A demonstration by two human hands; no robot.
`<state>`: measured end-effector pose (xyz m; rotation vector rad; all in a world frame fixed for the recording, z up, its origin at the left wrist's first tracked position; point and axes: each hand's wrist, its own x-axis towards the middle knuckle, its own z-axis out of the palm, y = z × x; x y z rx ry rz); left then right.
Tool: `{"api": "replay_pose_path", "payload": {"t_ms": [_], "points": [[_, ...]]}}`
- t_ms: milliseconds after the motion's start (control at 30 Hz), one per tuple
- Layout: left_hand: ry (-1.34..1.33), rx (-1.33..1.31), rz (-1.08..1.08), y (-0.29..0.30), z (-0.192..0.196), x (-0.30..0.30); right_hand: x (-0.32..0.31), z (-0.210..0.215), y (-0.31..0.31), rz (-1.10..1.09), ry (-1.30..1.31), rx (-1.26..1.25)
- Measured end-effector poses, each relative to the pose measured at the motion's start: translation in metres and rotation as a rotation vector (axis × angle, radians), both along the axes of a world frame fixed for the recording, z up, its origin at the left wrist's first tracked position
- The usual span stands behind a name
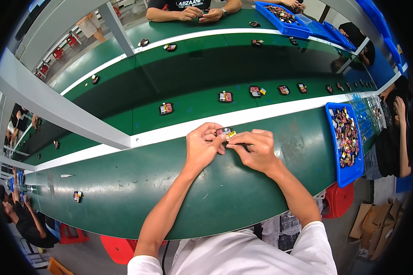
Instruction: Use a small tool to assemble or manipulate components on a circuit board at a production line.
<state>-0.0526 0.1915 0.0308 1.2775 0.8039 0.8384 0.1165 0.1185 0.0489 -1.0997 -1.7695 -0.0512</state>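
Above the green table, close to the white rail, my left hand is closed round a small black electronic module with a yellow label. The fingers of my right hand are pinched at the module's right side, by the yellow part; whether they grip the module itself or something smaller is hidden by the fingertips. Beyond the rail, similar small black, pink and yellow modules lie on the green conveyor belt, the closest being one module straight ahead and another module to the left.
A blue tray heaped with small parts stands to the right. One module lies on the table at left. A white-grey metal post rises at left from the white rail. Co-workers sit across the belt and at both sides.
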Motion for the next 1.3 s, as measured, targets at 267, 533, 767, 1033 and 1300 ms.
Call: {"api": "replay_pose_path", "payload": {"t_ms": [267,533,767,1033,1300], "points": [[0.017,-0.041,0.035,-0.001,0.003,0.001,-0.001,-0.003,0.000,-0.025,0.039,-0.066],[0.022,-0.024,0.046,0.002,0.004,0.001,0.000,0.000,0.002,-0.024,0.070,-0.096],[0.022,0.023,0.328,0.042,0.007,-0.009,0.007,0.006,0.001,-0.104,0.145,-0.066],[0.459,0.210,0.392,0.097,0.011,-0.004,0.009,-0.008,0.002,-0.088,0.116,-0.069],[0.607,0.970,0.502,0.049,0.009,0.006,0.010,-0.021,0.007,-0.085,0.162,-0.033]]}}
